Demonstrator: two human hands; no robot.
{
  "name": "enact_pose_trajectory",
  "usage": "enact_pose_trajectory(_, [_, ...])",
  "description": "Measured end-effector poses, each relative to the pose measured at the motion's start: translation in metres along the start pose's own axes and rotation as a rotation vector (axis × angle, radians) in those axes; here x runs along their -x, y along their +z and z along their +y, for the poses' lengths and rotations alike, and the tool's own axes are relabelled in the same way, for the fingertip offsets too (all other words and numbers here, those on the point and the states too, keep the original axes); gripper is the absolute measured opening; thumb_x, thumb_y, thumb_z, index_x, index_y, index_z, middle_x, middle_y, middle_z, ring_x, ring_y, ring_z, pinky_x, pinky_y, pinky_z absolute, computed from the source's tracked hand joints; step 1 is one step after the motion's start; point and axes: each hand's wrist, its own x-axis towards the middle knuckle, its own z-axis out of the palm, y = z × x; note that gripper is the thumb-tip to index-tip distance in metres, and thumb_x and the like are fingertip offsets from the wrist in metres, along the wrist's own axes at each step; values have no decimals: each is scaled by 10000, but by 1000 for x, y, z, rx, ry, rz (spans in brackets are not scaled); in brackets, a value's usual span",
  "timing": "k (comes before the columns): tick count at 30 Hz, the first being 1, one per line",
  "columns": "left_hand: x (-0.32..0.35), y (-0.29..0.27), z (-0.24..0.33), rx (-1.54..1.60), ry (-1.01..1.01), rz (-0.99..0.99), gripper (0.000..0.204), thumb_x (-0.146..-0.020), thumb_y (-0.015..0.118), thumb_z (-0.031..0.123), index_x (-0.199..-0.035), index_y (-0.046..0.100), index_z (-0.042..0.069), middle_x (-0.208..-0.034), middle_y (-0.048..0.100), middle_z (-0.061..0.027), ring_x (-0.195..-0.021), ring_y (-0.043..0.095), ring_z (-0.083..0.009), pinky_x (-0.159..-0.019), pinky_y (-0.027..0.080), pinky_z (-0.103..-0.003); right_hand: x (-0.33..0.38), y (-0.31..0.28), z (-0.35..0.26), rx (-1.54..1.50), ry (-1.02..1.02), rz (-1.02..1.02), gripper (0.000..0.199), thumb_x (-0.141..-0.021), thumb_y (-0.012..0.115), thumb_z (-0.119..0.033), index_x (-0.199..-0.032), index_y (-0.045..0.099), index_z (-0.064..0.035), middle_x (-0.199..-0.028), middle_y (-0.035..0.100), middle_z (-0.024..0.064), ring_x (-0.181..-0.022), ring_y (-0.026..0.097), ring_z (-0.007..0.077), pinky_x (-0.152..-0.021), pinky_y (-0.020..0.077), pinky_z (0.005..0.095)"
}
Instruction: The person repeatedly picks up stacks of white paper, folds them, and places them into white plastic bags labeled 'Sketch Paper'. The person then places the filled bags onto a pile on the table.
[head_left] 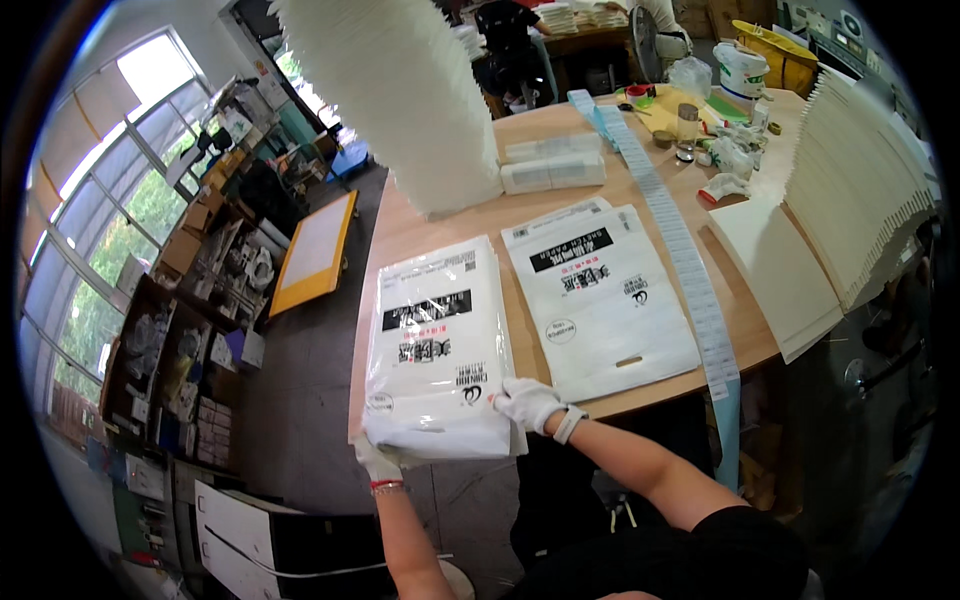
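A thick white paper pack (430, 345) in a clear-printed plastic bag lies at the near edge of the table, its front end jutting slightly over. My left hand (378, 460), in a white glove, grips the near left corner, with the thumb side against the plastic. My right hand (530, 403), also gloved, is closed on the near right corner; some fingertips are hidden by the plastic. Just right of the pack, flat white printed plastic bags (605, 310) lie in a pile, a handle slot toward me.
A tall stack of white sheets (400, 110) rises at the back left, beside wrapped bundles (553, 172). A long strip of labels (665, 215) runs along the table (470, 215). Cream sheets (850, 190) stand fanned at right, near a glass jar (687, 135). A yellow-framed cart (315, 250) stands left.
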Motion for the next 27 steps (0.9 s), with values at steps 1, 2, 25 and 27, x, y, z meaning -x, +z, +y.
enact_pose_trajectory(1, [-12,-21,-13,-11,-56,-1,375,-802,505,321,-1027,516,21,-997,565,-111,-927,560,-272,-806,477,-383,-2,4,3,0,18,-3,406,-830,455,-422,-949,577,-54,-953,610,202,-900,574,357,-778,436,407])
enact_pose_trajectory(2, [-18,-26,-25,-62,-33,30,365,-807,504,304,-1039,523,23,-998,570,-114,-927,562,-273,-806,475,-396,1,-1,7,2,12,59,384,-833,461,-408,-931,584,-58,-925,615,193,-878,579,347,-770,439,400])
enact_pose_trajectory(25, [244,151,-213,-911,36,-1214,140,-812,577,87,-927,570,9,-761,574,-63,-674,545,-136,-624,463,-278,269,-310,379,984,303,798,211,-758,574,-256,-901,579,-100,-794,597,109,-740,583,300,-625,468,413])
enact_pose_trajectory(27, [272,202,-250,-750,-236,-1375,195,-842,594,127,-995,552,14,-821,575,-53,-721,557,-127,-649,477,-271,264,-304,332,1038,160,965,178,-753,579,-254,-678,545,-96,-635,571,105,-590,563,297,-519,436,407])
